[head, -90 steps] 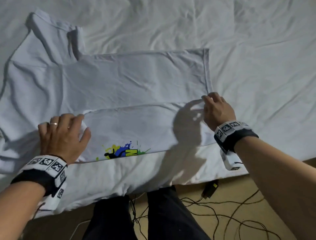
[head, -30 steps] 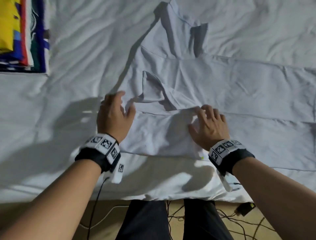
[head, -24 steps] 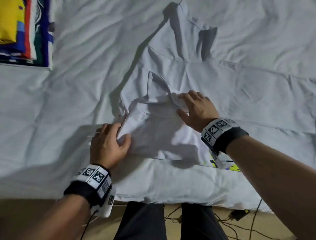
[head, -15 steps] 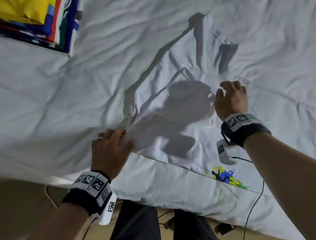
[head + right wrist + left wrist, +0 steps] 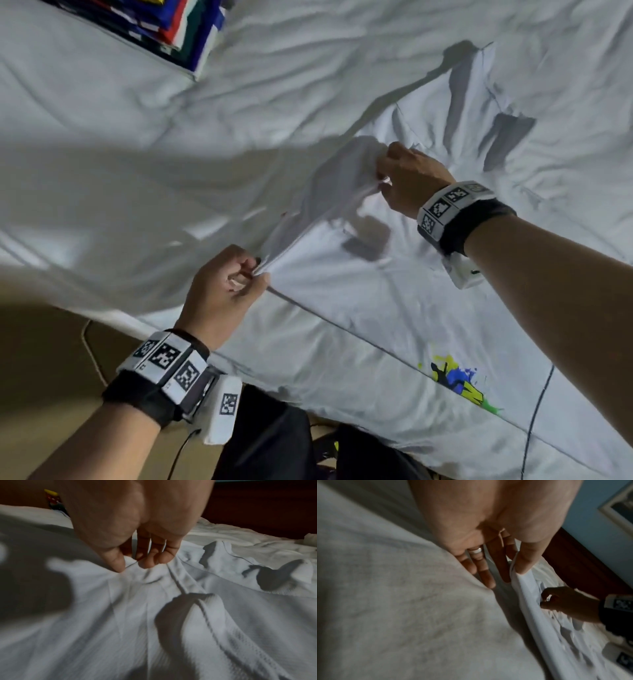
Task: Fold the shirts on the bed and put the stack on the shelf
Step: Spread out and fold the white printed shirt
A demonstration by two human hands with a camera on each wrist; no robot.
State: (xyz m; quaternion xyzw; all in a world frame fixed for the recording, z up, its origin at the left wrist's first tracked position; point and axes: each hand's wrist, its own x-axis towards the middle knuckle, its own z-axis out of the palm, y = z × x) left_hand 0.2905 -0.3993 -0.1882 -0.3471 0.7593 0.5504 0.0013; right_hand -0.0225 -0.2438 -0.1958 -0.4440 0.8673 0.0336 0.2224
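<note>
Left hand & right hand each pinch white shirt edge on bed.

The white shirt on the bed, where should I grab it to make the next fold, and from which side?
Grip the white shirt at its folded left end, where the left hand and right hand already pinch it. Come from the left: that edge is lifted clear of the bed, so it should carry rightward.
</note>
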